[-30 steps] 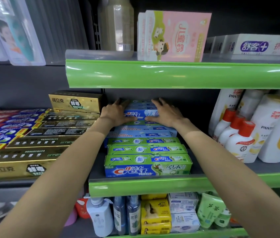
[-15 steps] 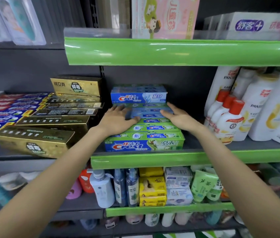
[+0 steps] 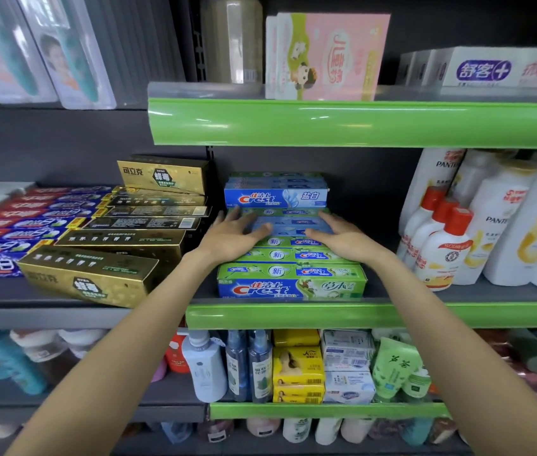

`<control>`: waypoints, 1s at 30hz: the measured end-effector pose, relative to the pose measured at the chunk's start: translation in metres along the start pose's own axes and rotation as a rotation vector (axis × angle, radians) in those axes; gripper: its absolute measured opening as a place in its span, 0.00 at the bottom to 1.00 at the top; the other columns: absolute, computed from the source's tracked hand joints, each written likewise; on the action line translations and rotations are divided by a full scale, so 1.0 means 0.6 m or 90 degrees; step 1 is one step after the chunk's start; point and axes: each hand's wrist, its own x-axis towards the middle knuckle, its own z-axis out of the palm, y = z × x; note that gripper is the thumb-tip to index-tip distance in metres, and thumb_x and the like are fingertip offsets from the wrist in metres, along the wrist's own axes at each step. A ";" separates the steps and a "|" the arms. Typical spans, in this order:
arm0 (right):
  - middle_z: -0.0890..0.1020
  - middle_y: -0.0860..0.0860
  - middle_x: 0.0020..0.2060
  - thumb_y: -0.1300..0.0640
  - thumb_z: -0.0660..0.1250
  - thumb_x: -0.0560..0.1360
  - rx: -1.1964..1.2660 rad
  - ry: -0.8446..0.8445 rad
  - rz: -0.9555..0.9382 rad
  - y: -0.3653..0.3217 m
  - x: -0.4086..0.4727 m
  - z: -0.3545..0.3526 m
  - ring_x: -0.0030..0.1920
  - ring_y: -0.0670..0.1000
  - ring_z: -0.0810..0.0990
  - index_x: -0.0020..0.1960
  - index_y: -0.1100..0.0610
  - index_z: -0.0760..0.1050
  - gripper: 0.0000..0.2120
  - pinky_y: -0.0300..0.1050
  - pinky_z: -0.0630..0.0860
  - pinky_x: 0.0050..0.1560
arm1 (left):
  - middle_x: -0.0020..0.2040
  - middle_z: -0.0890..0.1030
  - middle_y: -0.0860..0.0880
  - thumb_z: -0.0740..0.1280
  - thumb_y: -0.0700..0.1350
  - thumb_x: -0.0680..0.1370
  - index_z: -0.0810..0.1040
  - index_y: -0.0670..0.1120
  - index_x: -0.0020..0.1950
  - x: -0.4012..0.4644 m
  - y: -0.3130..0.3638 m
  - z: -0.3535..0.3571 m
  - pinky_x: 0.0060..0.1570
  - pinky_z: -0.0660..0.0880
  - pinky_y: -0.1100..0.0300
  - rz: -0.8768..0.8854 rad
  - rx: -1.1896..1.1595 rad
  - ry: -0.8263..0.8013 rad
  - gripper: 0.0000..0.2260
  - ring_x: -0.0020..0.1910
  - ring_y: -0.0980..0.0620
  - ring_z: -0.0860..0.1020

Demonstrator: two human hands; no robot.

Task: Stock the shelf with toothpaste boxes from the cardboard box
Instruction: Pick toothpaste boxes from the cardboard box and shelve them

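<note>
At the far left of the shelf [image 3: 458, 292] lie red and blue toothpaste boxes [image 3: 27, 225], and beside them a stepped stack of gold boxes [image 3: 102, 274], the nearest one skewed toward the front edge. Next comes the row of Crest toothpaste boxes [image 3: 292, 281], running from the front edge toward the back, with blue Crest boxes [image 3: 275, 195] stacked higher at the rear.

The left hand [image 3: 231, 235] rests flat on the left end of the middle boxes, its fingers straight and slightly spread, clamped on nothing. The right hand [image 3: 343, 238] lies the same way on the right end, fingers extended and apart. A blue-topped box shows between the two hands.

The step in hand appears to be squaring the row. To do it well, both palms should press evenly from the two ends, so the boxes slide together without twisting, keeping their long faces parallel to the front edge and clear of the gold stack.

At the right end of the shelf stand white shampoo bottles [image 3: 441, 245]. The cardboard box is not in view.
</note>
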 end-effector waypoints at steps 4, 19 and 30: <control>0.50 0.52 0.77 0.38 0.59 0.76 0.021 -0.003 0.004 0.000 0.003 -0.002 0.77 0.53 0.50 0.77 0.47 0.51 0.34 0.54 0.50 0.75 | 0.77 0.57 0.47 0.61 0.61 0.77 0.58 0.49 0.76 0.004 -0.009 0.000 0.72 0.51 0.51 -0.006 -0.173 0.009 0.31 0.77 0.47 0.44; 0.48 0.53 0.77 0.40 0.58 0.77 0.089 0.019 -0.008 -0.014 -0.007 0.008 0.77 0.53 0.48 0.77 0.48 0.51 0.33 0.50 0.49 0.74 | 0.73 0.65 0.48 0.65 0.52 0.78 0.65 0.47 0.71 0.004 -0.018 -0.009 0.72 0.53 0.54 0.014 -0.241 0.016 0.24 0.77 0.48 0.49; 0.55 0.52 0.76 0.50 0.71 0.72 0.066 0.035 -0.169 0.019 -0.167 0.001 0.76 0.51 0.51 0.77 0.50 0.49 0.42 0.54 0.53 0.75 | 0.78 0.47 0.42 0.69 0.73 0.54 0.55 0.59 0.75 -0.109 -0.019 0.008 0.75 0.50 0.51 0.113 -0.090 0.005 0.53 0.77 0.52 0.41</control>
